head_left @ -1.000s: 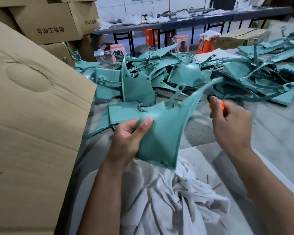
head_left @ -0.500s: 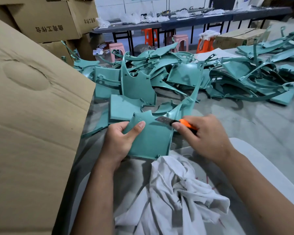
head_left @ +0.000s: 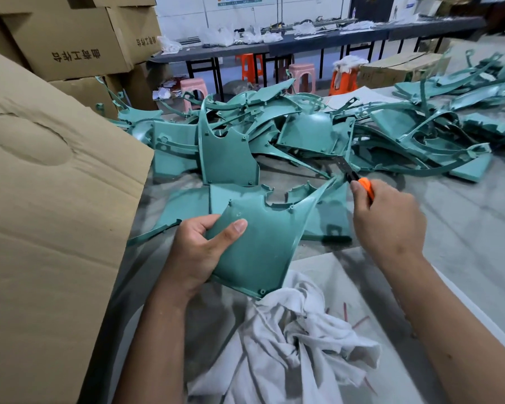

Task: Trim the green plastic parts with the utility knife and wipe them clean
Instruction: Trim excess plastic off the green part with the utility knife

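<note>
Above crumpled white rag (head_left: 292,339) on tabletop (head_left: 464,246): thin teal-green moulded plastic panel (head_left: 260,243), held tilted. Likely light, stiff, slightly springy; smooth face may slip, so hold by edge. Left hand (head_left: 196,252) grips lower-left edge, thumb across face, fingers behind. Right hand (head_left: 388,220) closed round orange-handled utility knife (head_left: 359,182), blade at panel's pointed upper tip.
</note>
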`<state>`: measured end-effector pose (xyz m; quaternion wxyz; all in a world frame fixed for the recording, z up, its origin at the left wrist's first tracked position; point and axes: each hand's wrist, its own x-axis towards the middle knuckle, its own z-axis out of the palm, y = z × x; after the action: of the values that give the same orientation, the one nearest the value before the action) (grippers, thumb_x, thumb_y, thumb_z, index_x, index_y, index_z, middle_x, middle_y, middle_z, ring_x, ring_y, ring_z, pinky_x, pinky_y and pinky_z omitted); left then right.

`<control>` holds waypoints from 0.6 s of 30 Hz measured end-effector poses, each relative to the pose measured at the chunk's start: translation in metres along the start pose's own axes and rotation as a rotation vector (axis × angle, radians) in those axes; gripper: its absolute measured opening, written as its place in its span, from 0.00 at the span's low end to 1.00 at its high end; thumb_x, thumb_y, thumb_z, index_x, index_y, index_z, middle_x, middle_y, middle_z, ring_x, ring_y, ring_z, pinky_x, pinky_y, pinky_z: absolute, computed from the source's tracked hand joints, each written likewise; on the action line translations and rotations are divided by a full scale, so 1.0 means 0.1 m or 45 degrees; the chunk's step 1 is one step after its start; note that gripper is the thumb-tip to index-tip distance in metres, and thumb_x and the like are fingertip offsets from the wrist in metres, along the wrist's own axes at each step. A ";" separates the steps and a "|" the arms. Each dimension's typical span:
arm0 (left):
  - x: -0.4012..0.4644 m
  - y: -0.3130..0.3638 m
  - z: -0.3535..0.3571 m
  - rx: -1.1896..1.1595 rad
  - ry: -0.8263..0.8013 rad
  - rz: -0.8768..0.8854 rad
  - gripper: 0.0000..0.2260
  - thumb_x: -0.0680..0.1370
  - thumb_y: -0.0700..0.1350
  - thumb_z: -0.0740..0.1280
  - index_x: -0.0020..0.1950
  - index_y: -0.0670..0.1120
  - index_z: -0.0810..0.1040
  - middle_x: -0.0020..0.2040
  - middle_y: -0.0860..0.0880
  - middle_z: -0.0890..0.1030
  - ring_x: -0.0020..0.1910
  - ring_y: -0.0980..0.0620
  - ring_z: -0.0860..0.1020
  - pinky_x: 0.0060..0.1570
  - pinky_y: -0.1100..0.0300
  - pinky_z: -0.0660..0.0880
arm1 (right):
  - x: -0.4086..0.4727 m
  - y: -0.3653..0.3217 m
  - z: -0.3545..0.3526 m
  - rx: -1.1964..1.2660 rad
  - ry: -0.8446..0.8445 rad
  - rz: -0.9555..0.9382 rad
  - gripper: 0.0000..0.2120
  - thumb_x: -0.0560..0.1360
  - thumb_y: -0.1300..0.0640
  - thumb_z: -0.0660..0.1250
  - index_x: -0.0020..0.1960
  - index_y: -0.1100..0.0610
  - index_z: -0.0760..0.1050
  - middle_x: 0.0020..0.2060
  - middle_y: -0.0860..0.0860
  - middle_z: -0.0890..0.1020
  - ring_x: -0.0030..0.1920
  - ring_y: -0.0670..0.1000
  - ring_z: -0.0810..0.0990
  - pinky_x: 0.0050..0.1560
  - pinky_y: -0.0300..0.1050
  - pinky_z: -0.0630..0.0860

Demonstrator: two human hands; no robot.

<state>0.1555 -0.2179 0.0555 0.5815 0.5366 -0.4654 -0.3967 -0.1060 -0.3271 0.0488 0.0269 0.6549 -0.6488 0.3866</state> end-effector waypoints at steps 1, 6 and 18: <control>0.00 0.00 0.00 0.009 0.001 0.008 0.15 0.69 0.55 0.77 0.46 0.45 0.87 0.43 0.43 0.87 0.38 0.50 0.85 0.34 0.60 0.79 | 0.00 0.00 0.01 -0.029 -0.020 0.009 0.19 0.85 0.44 0.56 0.41 0.54 0.69 0.28 0.49 0.70 0.31 0.58 0.70 0.30 0.46 0.61; 0.00 0.00 0.00 0.032 -0.002 0.052 0.17 0.68 0.57 0.77 0.47 0.45 0.87 0.43 0.43 0.87 0.40 0.48 0.86 0.37 0.57 0.82 | -0.04 -0.08 0.00 -0.033 -0.053 -0.084 0.18 0.85 0.45 0.58 0.44 0.55 0.73 0.32 0.51 0.74 0.33 0.57 0.72 0.33 0.47 0.65; 0.04 -0.05 -0.05 0.038 0.077 0.108 0.19 0.69 0.58 0.77 0.46 0.43 0.86 0.42 0.40 0.86 0.37 0.48 0.83 0.36 0.52 0.80 | -0.08 -0.19 -0.09 0.139 -0.150 -0.139 0.18 0.84 0.46 0.60 0.40 0.54 0.70 0.30 0.50 0.75 0.31 0.55 0.74 0.35 0.55 0.77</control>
<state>0.1619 -0.2210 0.0507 0.6037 0.5366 -0.4758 -0.3482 -0.0929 -0.3129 0.0596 -0.0258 0.7113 -0.5907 0.3802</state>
